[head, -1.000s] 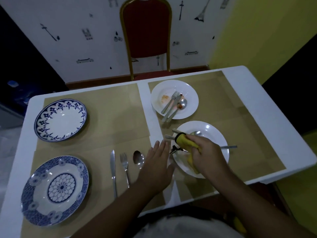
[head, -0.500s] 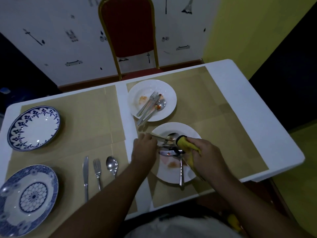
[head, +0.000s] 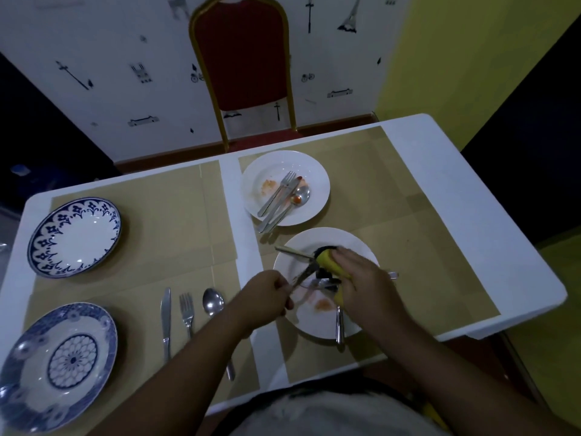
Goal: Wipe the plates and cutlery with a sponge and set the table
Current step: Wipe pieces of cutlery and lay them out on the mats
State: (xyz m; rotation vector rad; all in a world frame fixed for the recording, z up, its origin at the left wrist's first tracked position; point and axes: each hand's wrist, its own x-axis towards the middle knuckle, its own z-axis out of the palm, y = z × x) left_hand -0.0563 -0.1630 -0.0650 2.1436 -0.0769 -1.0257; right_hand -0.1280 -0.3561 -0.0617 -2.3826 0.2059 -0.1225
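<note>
Step in hand: wiping one cutlery piece [head: 304, 273] over the near plate [head: 361, 243], by my judgement
Left hand [head: 267, 294]: fingers curled round the piece's handle end; which utensil it is cannot be told
Right hand [head: 361, 278]: fingers folded over the yellow sponge [head: 327, 259], pressing it round the piece's far end
Long axis: runs from the left hand up and rightward into the sponge, raised off the plate
Governing relation: the sponge lies up-right of the left fingers on that axis, so a stroke should travel along it, not across
Location: over the near plate's left half, above an orange smear [head: 322, 305]
Nearer hand for set-down: the left, between the plate and the laid knife [head: 165, 319], fork [head: 187, 313] and spoon [head: 213, 305]
Outstanding: another utensil [head: 339, 325] on the near plate; the far plate [head: 317, 171], soiled, carrying cutlery
</note>
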